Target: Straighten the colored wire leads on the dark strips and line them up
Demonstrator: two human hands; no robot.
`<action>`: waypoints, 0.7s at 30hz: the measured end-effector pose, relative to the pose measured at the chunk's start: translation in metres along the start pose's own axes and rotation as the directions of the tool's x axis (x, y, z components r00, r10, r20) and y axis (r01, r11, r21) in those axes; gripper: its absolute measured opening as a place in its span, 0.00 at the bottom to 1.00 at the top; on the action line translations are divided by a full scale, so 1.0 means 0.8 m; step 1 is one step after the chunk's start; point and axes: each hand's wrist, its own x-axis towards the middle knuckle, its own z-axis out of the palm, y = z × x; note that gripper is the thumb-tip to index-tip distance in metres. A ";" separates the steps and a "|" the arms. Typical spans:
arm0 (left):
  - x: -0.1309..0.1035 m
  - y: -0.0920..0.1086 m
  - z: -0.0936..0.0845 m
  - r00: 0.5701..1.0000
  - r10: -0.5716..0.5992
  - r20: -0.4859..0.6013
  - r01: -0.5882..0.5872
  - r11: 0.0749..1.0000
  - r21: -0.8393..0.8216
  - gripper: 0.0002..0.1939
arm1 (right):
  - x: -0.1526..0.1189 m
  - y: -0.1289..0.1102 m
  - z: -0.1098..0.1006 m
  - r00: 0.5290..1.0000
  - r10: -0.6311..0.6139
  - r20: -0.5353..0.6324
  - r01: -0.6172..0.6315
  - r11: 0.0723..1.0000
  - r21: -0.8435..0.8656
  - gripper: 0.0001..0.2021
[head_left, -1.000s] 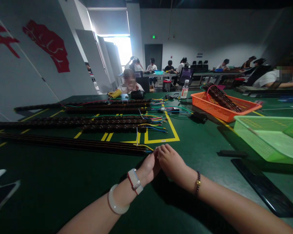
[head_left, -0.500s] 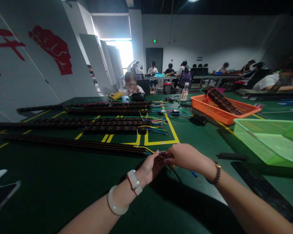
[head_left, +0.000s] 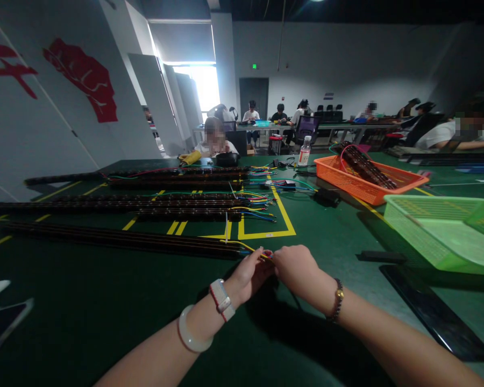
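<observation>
A long dark bundle of strips (head_left: 125,239) lies across the green table, and coloured wires (head_left: 248,248) come out of its right end. My left hand (head_left: 250,277) pinches these wires between thumb and fingers. Touching it on the right, my right hand (head_left: 296,271) is closed on the same wires, its fingertips partly hidden. A white tie (head_left: 226,228) stands up from the bundle near its wired end. Behind it lie more dark bundles (head_left: 185,204) with coloured wire ends.
An orange basket (head_left: 358,188) holding another bundle and a green basket (head_left: 447,234) stand at the right. Near them lie a black flat panel (head_left: 435,312) and a small black bar (head_left: 381,257). A bottle (head_left: 304,151) stands farther back. A person (head_left: 215,140) sits across the table.
My right hand has turned and its wrist has shifted left and slightly down. The blue and red wire ends seen below it before are now hidden. My left hand has barely moved.
</observation>
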 end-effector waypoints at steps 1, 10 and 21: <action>-0.001 0.001 0.000 1.000 -0.007 0.000 0.006 1.000 0.002 0.13 | -0.001 -0.001 -0.003 1.000 0.018 -0.007 -0.018 1.000 0.002 0.09; -0.007 0.002 0.002 0.992 -0.016 0.126 0.011 0.999 0.038 0.21 | -0.008 0.010 -0.020 0.993 0.038 -0.112 -0.037 0.999 0.005 0.07; -0.005 0.000 0.005 0.997 0.022 0.076 -0.030 0.995 0.095 0.18 | 0.073 0.090 0.058 0.886 0.118 -0.449 0.148 0.844 0.515 0.08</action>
